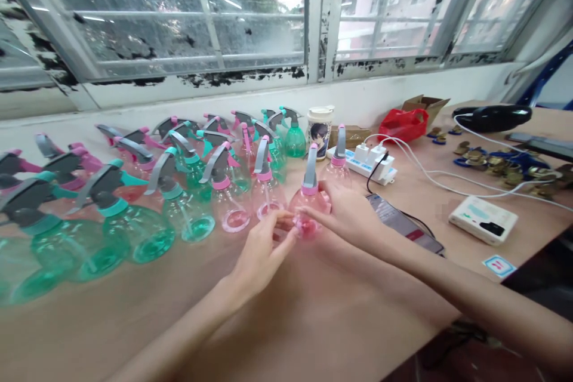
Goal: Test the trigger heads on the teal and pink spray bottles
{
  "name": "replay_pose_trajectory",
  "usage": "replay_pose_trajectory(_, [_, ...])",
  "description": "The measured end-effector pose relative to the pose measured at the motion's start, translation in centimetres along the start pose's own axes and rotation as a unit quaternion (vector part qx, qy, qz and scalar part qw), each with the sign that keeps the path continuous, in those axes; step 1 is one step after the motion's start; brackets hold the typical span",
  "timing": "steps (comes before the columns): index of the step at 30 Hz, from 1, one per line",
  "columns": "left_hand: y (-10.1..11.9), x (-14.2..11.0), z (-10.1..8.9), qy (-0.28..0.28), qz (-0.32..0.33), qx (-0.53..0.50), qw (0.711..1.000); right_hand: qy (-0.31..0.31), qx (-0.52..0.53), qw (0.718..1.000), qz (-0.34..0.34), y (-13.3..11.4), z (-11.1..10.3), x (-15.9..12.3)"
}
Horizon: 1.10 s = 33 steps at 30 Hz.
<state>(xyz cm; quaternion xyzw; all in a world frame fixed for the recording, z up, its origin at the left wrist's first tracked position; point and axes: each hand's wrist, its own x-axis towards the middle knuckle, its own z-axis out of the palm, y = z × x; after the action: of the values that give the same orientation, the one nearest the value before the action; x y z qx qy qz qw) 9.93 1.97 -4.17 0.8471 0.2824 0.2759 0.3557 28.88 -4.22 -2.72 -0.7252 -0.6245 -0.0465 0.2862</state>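
Observation:
A pink-tinted spray bottle [308,197] with a grey and pink trigger head stands upright on the table in front of me. My left hand [264,245] has its thumb and fingers closed at the bottle's lower left front. On the other side, my right hand [347,206] curls about the bottle's right side, with fingers reaching across its front. The lower part of the bottle is partly hidden by the fingers. Close by on the left is another pink spray bottle [267,191]; a further pink spray bottle [339,170] stands just behind my right hand.
Rows of green spray bottles [138,233] and pink ones fill the left side below the window. To the right are a paper cup [320,131], a power strip [364,161] with cables, a phone [403,224], a white box-shaped device [483,219] and a red bag [403,124].

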Motion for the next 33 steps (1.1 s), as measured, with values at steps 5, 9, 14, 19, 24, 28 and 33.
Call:
replay_pose_trajectory(5, [2.3,-2.2,-1.7,0.052,0.006,0.024,0.998,-0.043,0.036,0.998,-0.043,-2.7,-1.9,-3.8])
replay_pose_trajectory(9, [3.9,-3.9,-3.7,0.079,0.036,0.029,0.996,-0.052,0.077,0.99,-0.103,-6.2,-1.7,-5.5])
replay_pose_trajectory(14, [4.2,-6.2,-5.6,0.106,-0.004,0.024,0.994,-0.014,0.136,0.975,-0.178,-10.4,1.9,-6.2])
replay_pose_trajectory(19, [2.9,-8.7,-7.2,0.135,-0.034,-0.019,0.99,-0.098,0.256,0.929,-0.249,-11.8,4.2,-6.0])
replay_pose_trajectory(24, [2.3,-10.3,-8.4,0.178,-0.061,-0.021,0.982,-0.175,0.294,0.91,-0.235,-8.5,6.2,-5.1])
replay_pose_trajectory(28, [2.3,-10.5,-8.5,0.193,-0.026,-0.021,0.981,-0.183,0.202,0.932,-0.24,-5.3,8.1,-4.6])
replay_pose_trajectory(33, [1.9,-9.2,-8.6,0.183,0.01,0.0,0.983,-0.177,0.117,0.936,-0.282,-3.8,8.7,-4.3])
